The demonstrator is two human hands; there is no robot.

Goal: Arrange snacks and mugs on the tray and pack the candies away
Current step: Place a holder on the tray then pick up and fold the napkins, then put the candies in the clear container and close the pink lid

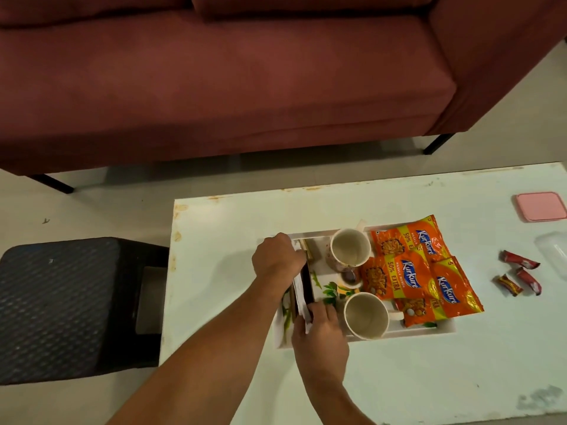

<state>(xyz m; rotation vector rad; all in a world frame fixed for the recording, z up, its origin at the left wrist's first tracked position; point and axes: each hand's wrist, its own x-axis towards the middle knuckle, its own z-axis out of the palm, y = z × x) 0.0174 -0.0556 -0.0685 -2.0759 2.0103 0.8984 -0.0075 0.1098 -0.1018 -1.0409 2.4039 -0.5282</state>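
While the stack of flat packets [302,286] stands on edge at the left end of the tray [414,332], here's the call. Squeeze it evenly from both ends and settle it against the tray wall. Don't let it fan out or tip toward the near mug [366,315]. Room is tight there, so I'd keep the knuckles low and slide rather than drop.

The far mug [349,250] and the Kurkure packets [408,265] already sit on the tray. The candies [518,271] lie on the desk [214,302] well to the right, near a clear container [552,253] and a pink lid [540,207], so the packing looks not yet begun.

Now the pose. The left hand [277,259] reaches in from the lower left, fingers curled over the stack's far end, gripping it. The right hand [319,326] comes up from below, back upward, its fingertips pinching the near end just beside the near mug.
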